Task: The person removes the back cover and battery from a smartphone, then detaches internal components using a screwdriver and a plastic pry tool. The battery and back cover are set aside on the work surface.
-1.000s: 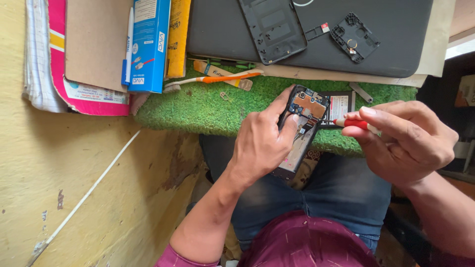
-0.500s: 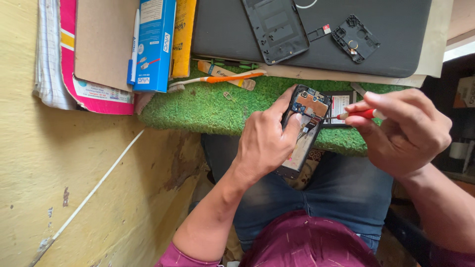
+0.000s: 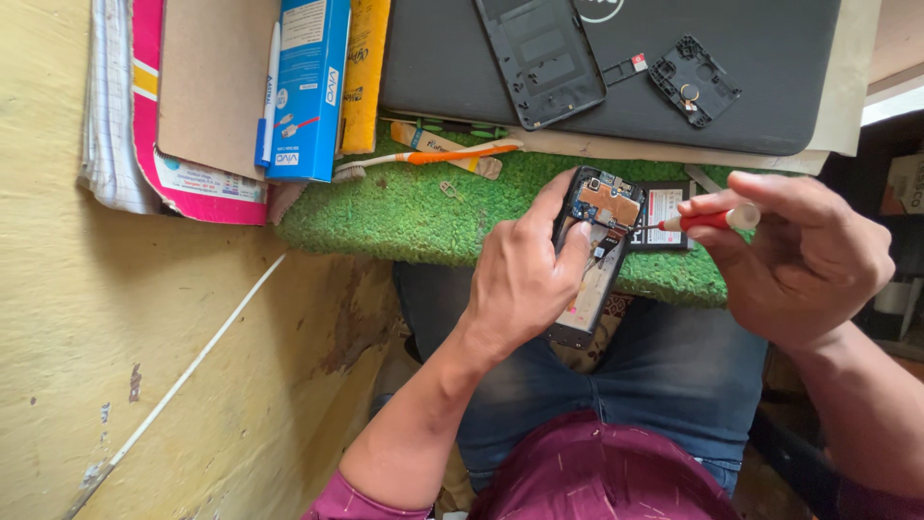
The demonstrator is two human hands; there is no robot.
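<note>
Head view: left hand [image 3: 520, 279] grips opened phone [image 3: 597, 255]; right hand [image 3: 804, 260] pinches red screwdriver [image 3: 707, 221].

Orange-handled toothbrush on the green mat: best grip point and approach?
Grip the toothbrush mid-handle, from above. It lies flat on the green mat, its thin orange handle clear on top; its far end rests against a small tube, so pinch across the middle.

Tall blue carton [image 3: 306, 91] top left, yellow packet [image 3: 364, 77] beside it, possibly a white-labelled battery [image 3: 662, 214] by the opened phone [image 3: 595, 252]
</note>
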